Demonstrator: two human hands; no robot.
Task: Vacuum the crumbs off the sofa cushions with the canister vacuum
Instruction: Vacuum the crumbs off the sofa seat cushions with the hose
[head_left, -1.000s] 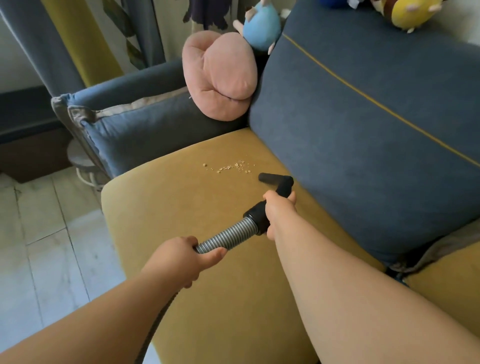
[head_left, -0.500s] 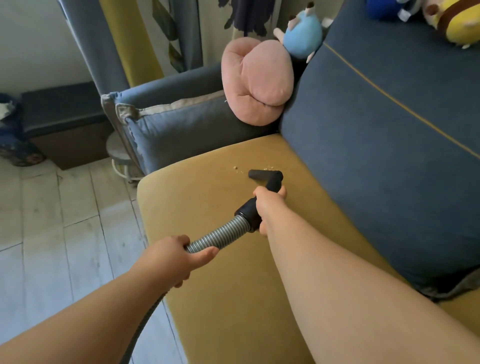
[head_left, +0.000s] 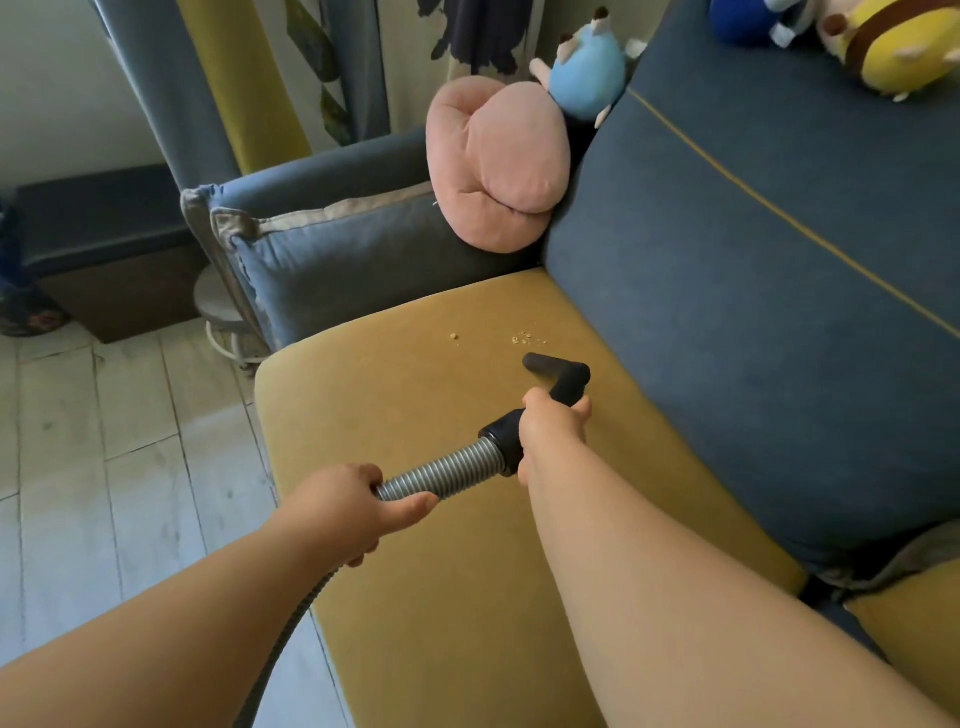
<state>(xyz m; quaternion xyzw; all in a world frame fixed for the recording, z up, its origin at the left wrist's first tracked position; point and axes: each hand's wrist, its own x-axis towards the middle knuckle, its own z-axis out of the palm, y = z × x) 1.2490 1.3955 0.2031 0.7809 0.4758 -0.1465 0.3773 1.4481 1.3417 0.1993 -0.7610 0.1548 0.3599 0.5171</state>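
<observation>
The ribbed grey hose (head_left: 441, 475) is gripped by the left hand (head_left: 345, 506), fingers wrapped tight around it, above the front of the yellow seat cushion (head_left: 415, 597). Further right, the black handle (head_left: 566, 384) is clasped by the right hand (head_left: 553, 428), closed firmly around it. The nozzle (head_left: 540, 362) is held just short of the crumbs (head_left: 522, 338), which are scattered near the blue back cushion (head_left: 753, 312)
</observation>
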